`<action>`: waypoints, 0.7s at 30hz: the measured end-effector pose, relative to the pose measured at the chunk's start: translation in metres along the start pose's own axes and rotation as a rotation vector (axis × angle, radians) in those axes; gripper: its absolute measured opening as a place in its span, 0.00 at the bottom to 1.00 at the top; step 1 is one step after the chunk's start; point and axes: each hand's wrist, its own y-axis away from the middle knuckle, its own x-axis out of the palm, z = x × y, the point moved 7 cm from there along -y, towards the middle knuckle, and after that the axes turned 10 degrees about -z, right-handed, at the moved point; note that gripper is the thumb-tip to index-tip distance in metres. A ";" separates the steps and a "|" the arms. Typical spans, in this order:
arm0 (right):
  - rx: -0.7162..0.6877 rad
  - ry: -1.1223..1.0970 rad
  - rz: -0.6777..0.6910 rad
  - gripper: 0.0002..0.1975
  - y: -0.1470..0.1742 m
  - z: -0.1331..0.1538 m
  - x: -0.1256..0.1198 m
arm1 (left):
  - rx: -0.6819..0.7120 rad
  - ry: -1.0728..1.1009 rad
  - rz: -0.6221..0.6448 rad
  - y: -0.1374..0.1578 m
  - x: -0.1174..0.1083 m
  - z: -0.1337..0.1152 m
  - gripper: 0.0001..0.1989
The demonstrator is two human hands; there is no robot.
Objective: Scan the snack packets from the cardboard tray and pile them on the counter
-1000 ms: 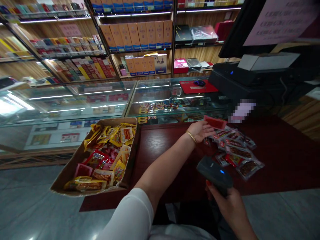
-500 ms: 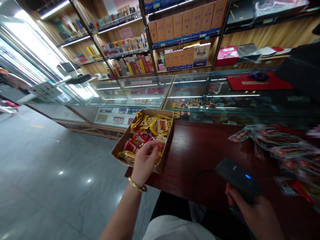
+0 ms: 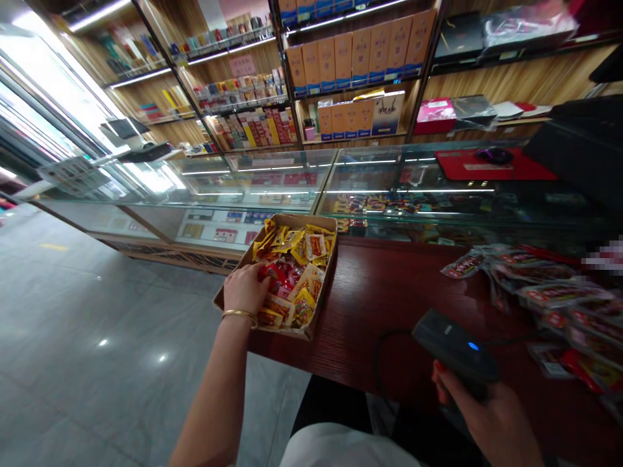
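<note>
Clock face set on the middle of my view, 12 at the top.

At 9 to 10: a pale openwork basket (image 3: 73, 175) on the glass counter (image 3: 292, 209). At 8: grey floor (image 3: 121, 389), shiny, with light spots.

Also at 8, nearer the middle: left hand (image 3: 244, 288), back of the hand up, fingers bent over the left side of the cardboard box (image 3: 326, 224). Thumb right beside red packets (image 3: 278, 279). I cannot tell from here whether the fingers pinch one or only rest there. Gold bracelet (image 3: 239, 315) on the wrist.

The box lies at 7, near the middle, at the left end of the dark red tabletop (image 3: 365, 305). Inside: red packets in the middle, yellow packets (image 3: 304, 307) at the back and front.

At 12 to 1: orange cartons (image 3: 343, 61) upright in a row on a shelf.

At 4 to 5: right hand (image 3: 506, 415), wrapped round the grip of a dark handheld scanner (image 3: 450, 344), blue light lit, nose pointing up and left. A thin cable loops just left of it.

At 2: mouse (image 3: 494, 155) on a red mat (image 3: 535, 170).

At 3 to 4: clear-wrapped packets (image 3: 555, 292) heaped on the tabletop, well apart from the box.
</note>
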 end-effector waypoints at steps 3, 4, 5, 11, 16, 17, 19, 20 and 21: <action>-0.001 -0.004 0.006 0.17 -0.004 -0.008 -0.003 | -0.047 0.217 -0.145 0.009 -0.020 0.000 0.12; 0.004 -0.003 0.009 0.17 -0.005 -0.011 -0.004 | -0.088 0.338 -0.196 0.013 -0.028 0.000 0.11; 0.013 -0.001 0.022 0.17 -0.007 -0.013 -0.004 | -0.142 0.478 -0.245 0.017 -0.036 -0.001 0.11; 0.069 -0.012 0.018 0.17 -0.003 -0.012 -0.002 | -0.463 1.284 -0.201 0.045 -0.040 -0.047 0.16; 0.069 -0.059 -0.078 0.16 0.006 0.010 -0.005 | -0.541 1.591 0.147 0.068 -0.003 -0.114 0.21; 0.064 -0.056 -0.087 0.16 0.007 0.013 -0.005 | -0.555 1.622 0.198 0.072 0.004 -0.123 0.21; 0.056 -0.041 -0.092 0.15 0.009 0.016 -0.006 | -0.583 1.652 0.258 0.077 0.015 -0.135 0.21; 0.054 -0.037 -0.088 0.15 0.009 0.017 -0.006 | -0.588 1.650 0.268 0.079 0.019 -0.138 0.20; 0.053 -0.034 -0.081 0.14 0.009 0.017 -0.005 | -0.585 1.639 0.270 0.079 0.021 -0.141 0.20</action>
